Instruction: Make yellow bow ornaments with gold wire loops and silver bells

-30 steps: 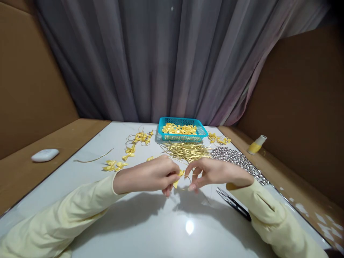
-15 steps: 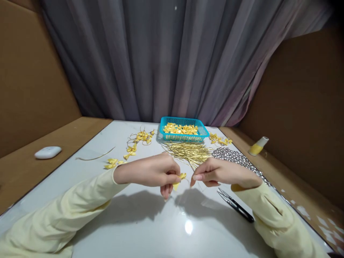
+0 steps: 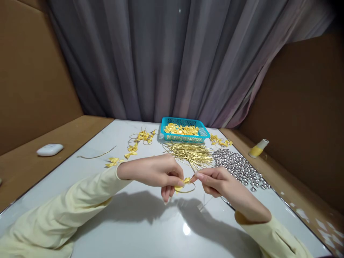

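My left hand (image 3: 153,172) pinches a small yellow ribbon bow (image 3: 182,182) just above the white table (image 3: 139,229). A thin gold wire (image 3: 188,190) curves in a loop under the bow. My right hand (image 3: 223,184) is closed in a pinch on the wire's right end, fingertips almost touching the bow. Both sleeves are pale yellow. Behind my hands lies a heap of gold wires (image 3: 192,152).
A blue basket (image 3: 184,129) of yellow ribbon pieces stands at the back. Finished bows (image 3: 131,147) lie to the left, more bows (image 3: 220,140) to the right. Silver beads (image 3: 239,166) spread at right, a yellow-white spool (image 3: 258,148) beyond. A white device (image 3: 49,149) rests far left.
My right hand has drawn closer to the bow and bent the wire into a loop beneath it. The scissors by my right wrist are now hidden under my arm.
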Demonstrator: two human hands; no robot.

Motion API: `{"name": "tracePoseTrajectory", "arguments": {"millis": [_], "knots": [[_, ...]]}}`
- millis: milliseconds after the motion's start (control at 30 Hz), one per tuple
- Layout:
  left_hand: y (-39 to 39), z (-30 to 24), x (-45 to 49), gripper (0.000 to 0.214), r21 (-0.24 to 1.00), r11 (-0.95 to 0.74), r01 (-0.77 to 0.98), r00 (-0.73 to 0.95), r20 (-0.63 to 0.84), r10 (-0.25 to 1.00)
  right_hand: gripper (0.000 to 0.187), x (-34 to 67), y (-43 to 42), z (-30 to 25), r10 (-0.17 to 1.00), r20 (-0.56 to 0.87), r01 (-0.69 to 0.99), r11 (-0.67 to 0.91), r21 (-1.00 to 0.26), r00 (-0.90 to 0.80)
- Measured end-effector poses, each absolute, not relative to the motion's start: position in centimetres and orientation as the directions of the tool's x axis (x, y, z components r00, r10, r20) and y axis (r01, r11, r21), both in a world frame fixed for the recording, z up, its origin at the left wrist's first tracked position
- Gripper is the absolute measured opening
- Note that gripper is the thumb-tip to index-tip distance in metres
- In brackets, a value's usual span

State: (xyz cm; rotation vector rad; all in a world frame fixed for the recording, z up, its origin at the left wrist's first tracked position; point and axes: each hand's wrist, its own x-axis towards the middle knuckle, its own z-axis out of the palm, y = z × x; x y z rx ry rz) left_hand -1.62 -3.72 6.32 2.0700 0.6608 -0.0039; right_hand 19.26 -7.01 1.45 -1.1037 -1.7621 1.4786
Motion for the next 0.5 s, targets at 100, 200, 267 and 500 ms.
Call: {"name": "tracePoseTrajectory", "arguments": {"millis": [100,200,267,500], "knots": [[-3.6,6.3,-1.6,0.028,0.794,-0.414,0.446,0.864,-0.261,0.431,0.037,19.0,-7.6,0.7,0.896,-0.028,0.164,0.051,-0.985,-0.443],[-3.5,6.5,-1.6,0.027,0.811,-0.378,0.446,0.867,-0.286,0.408,0.036,18.7,-7.9,0.3,0.91,0.071,0.173,0.154,-0.973,-0.408],[-3.5,6.6,-1.6,0.026,0.813,-0.368,0.451,0.866,-0.3,0.399,0.035,18.7,-8.1,0.2,0.912,0.152,0.242,0.256,-0.936,-0.38],[-3.5,6.7,-1.5,0.026,0.81,-0.401,0.429,0.882,-0.28,0.378,0.031,19.0,-9.1,0.1,0.908,0.25,0.373,0.372,-0.85,-0.336]]}}
